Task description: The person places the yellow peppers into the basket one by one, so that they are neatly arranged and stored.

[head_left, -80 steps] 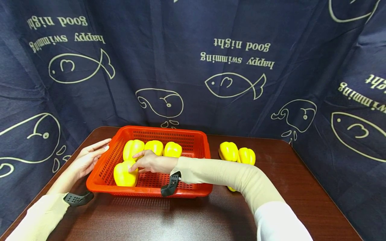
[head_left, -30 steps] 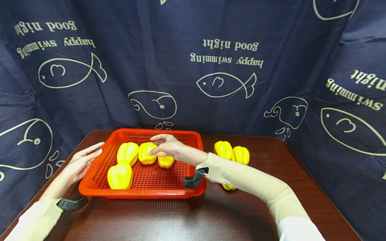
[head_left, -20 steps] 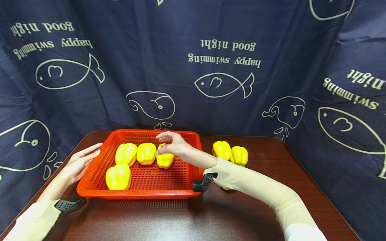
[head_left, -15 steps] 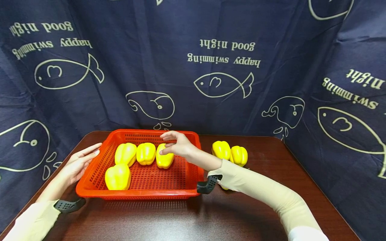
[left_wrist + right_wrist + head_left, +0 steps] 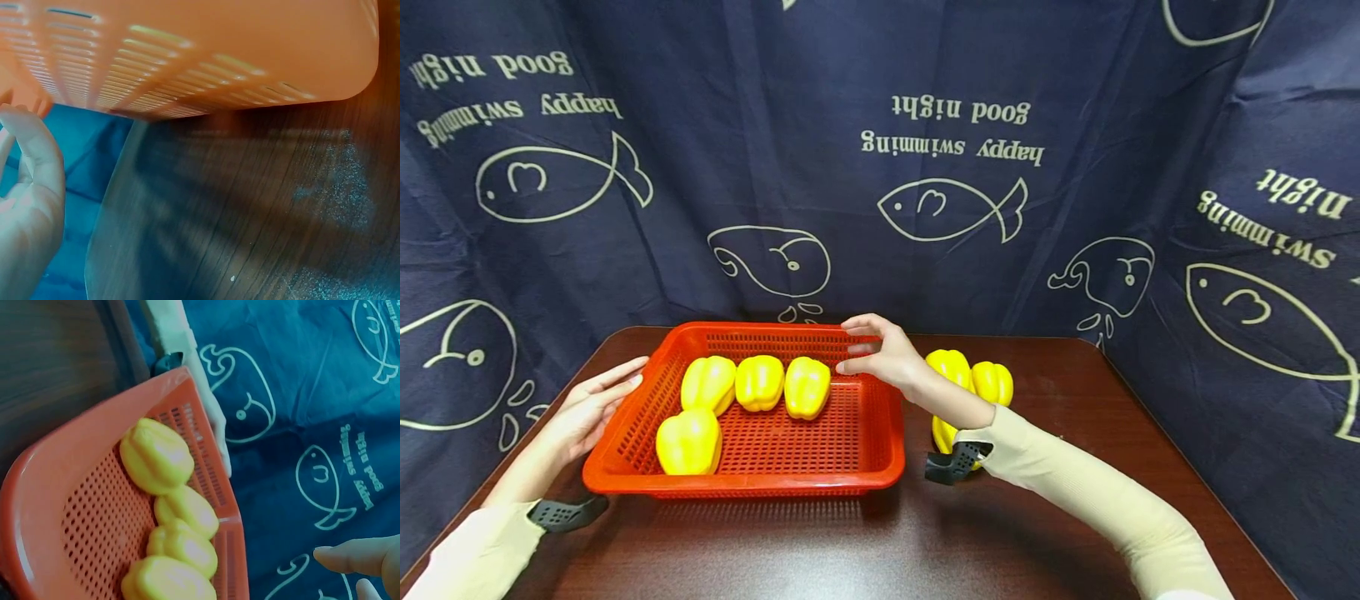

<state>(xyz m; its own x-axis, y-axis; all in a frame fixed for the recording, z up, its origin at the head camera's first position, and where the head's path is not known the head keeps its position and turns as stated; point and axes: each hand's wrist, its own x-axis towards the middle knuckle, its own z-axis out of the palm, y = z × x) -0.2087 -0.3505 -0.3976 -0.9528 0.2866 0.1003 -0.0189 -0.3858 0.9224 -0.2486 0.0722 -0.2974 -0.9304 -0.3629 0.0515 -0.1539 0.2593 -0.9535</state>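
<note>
My left hand (image 5: 587,414) touches the left end of the red plastic basket (image 5: 760,482) with its fingers extended. In the left wrist view, the thumb and fingers (image 5: 39,150) lie close to the basket's outer wall. Several yellow bell peppers sit inside: one front-left pepper (image 5: 688,442), and a row behind it ending in a right-hand pepper (image 5: 807,387). My right hand (image 5: 891,354) hovers over the basket's back right corner, fingers spread and loosely bent, holding nothing. In the right wrist view, its fingertips (image 5: 350,555) show at the lower right, apart from the peppers.
More yellow bell peppers (image 5: 992,383) stand on the brown table (image 5: 1075,400) right of the basket, partly hidden behind my right forearm. A dark blue curtain (image 5: 820,167) printed with fish and whales surrounds the table's back and sides. Both wrists wear black straps (image 5: 568,514).
My right hand has let go of the front-left pepper and moved up and right, past the back row, to the basket's right corner. My left hand has stayed at the rim.
</note>
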